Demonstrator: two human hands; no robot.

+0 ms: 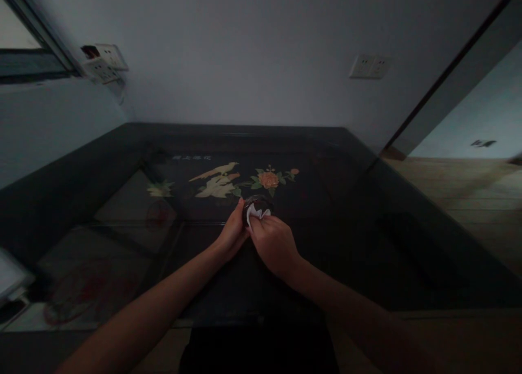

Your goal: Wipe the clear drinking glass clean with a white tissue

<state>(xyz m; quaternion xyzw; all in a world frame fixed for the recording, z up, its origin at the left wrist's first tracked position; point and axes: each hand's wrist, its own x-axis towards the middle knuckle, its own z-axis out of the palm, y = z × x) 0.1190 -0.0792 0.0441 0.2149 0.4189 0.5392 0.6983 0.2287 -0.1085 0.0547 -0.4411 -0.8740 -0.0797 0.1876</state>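
Note:
In the head view, my left hand [234, 230] is closed around the left side of a small, dark, round, shiny container [261, 201], perhaps a bowl or cup; its exact kind is too dim to tell. A white cloth or tissue [255, 209] is pinched in the fingers of my right hand [275, 242] and pressed into the container's mouth. Both hands meet just above the dark, glossy tabletop [228, 303]. The lower part of the container is hidden by my hands.
Inlaid birds [217, 184] and an orange flower [268, 179] decorate the dark surface beyond my hands. A white object [12, 279] is at the left edge. Wall sockets [370, 67] are behind the table. Wooden flooring [468, 192] shows at right.

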